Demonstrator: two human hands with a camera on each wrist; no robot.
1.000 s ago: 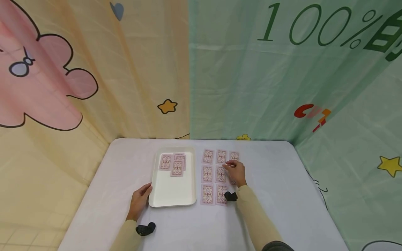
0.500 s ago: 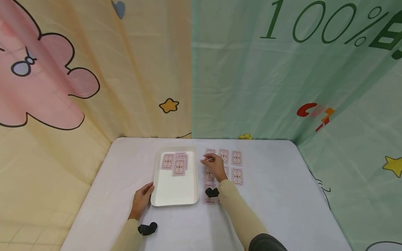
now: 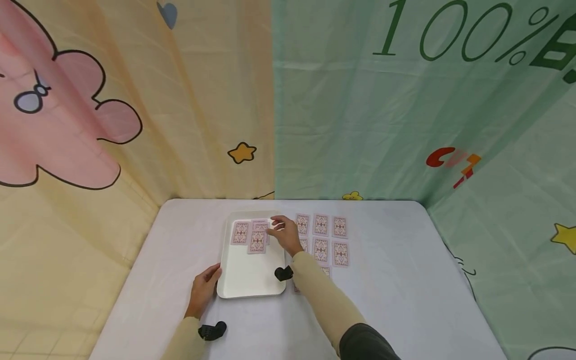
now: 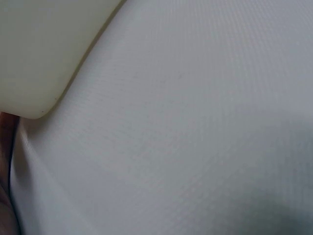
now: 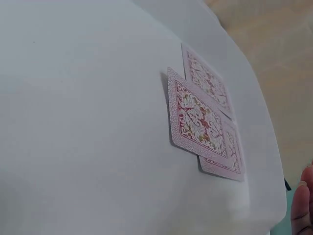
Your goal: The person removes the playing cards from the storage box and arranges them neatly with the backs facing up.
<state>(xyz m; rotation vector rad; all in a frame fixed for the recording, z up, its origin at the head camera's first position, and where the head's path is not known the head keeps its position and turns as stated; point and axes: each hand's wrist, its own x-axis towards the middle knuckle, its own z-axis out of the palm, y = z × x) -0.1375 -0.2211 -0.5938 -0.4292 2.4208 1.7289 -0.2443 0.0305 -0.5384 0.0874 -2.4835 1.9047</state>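
My left hand (image 3: 203, 290) rests at the near left side of the white tray (image 3: 249, 280), fingertips against its rim. Only a sliver of that hand shows in the left wrist view, beside the tray's corner (image 4: 44, 73). Over the tray's right rim is my right hand (image 3: 288, 235), thumb and fingers pinching what looks like a playing card seen nearly edge-on. Several overlapping playing cards (image 3: 257, 242) lie face down in the tray's far part. In the right wrist view, fingertips (image 5: 301, 205) appear at the right edge, and the patterned card backs (image 5: 198, 120) lie in the tray.
Face-down cards (image 3: 340, 253) stand in rows right of the tray, partly hidden by my right forearm. A white cloth covers the table (image 3: 387, 280). Printed curtains (image 3: 342, 125) hang behind its far edge and along both sides. Black cameras are strapped at both wrists.
My right hand has moved left from above the card rows to over the tray's right rim, fingers staying pinched. The left hand has stayed at the tray's side.
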